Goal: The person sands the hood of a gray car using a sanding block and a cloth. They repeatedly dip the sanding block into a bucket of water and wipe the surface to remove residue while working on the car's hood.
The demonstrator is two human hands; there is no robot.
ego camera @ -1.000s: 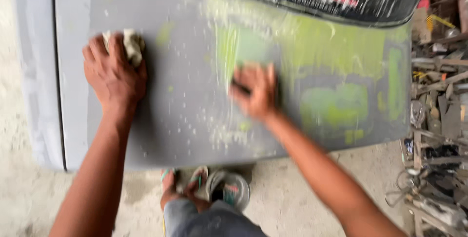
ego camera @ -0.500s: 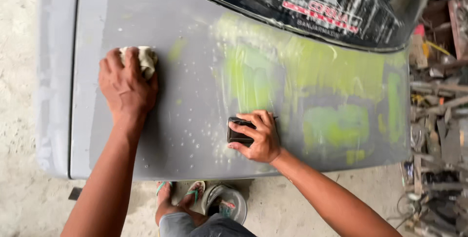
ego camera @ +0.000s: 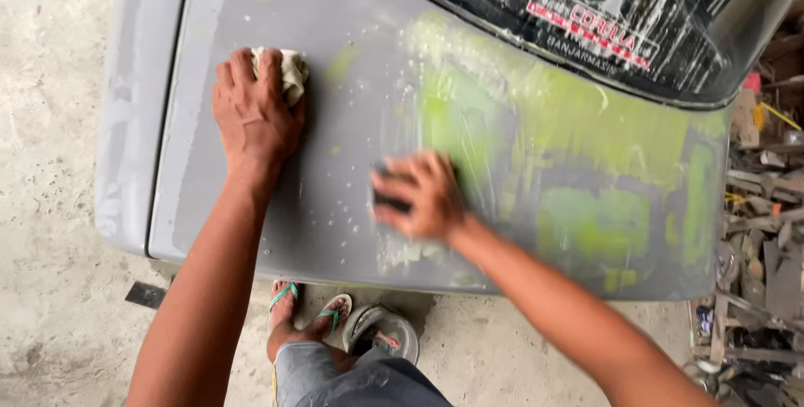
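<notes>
A grey car panel (ego camera: 352,105) with wet green filler patches (ego camera: 519,147) fills the view. My left hand (ego camera: 255,114) presses a pale crumpled cloth (ego camera: 291,74) flat against the panel's upper left. My right hand (ego camera: 423,193), blurred by motion, grips a dark sanding block (ego camera: 389,199) on the wet grey surface at the left edge of the green area. Water drops and whitish slurry lie around the block.
A dark rear window (ego camera: 586,13) with a sticker borders the panel at the top. My sandalled feet (ego camera: 306,311) and a small round bowl (ego camera: 381,336) are on the concrete floor below. Scrap metal and tools (ego camera: 762,231) pile up at the right.
My right hand with the block has slid up and slightly right across the panel. The left hand stays on the cloth. The camera view has shifted a little.
</notes>
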